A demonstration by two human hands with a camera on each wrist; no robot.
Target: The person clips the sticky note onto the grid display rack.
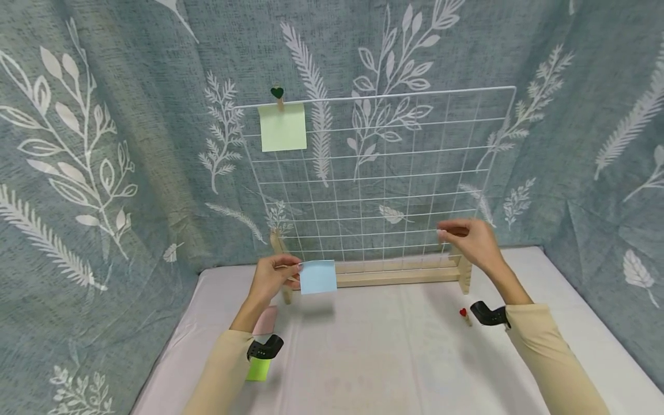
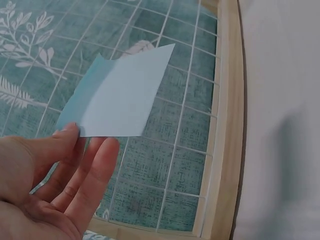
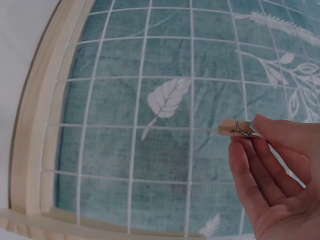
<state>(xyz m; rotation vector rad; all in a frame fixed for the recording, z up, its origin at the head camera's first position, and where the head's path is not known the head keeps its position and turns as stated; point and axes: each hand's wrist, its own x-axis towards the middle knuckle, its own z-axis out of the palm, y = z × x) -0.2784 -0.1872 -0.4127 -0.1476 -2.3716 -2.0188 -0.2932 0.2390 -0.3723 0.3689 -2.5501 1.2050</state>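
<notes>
L hand (image 1: 270, 279) pinched a light-blue paper note (image 1: 318, 276) by its left edge, thumb over fingers, so most of the sheet hung free & flat, facing the person. Note was held up off the desk (image 1: 363, 357), just in front of the bottom-left of the white wire grid (image 1: 384, 173), near the grid's wooden base (image 1: 394, 275). Wrist view confirmed: note (image 2: 117, 97) w/ one corner slightly curled, grid wires behind it.

R hand (image 1: 474, 242) was raised near the grid's lower-right, grip closed on a small wooden clothespin (image 3: 235, 128) between thumb & fingertips; the pin's jaw end pointed at the wires, apparently shut.

Top-left of grid: a pale-green note (image 1: 282, 127) hung from the top wire, clipped by a pin w/ a dark-green heart (image 1: 277, 92). On the desk: another pin w/ a red heart (image 1: 463, 314) near the R wrist, a pink note (image 1: 266, 320) & a bright-green one (image 1: 257, 369) by the L forearm – within easy reach.
</notes>
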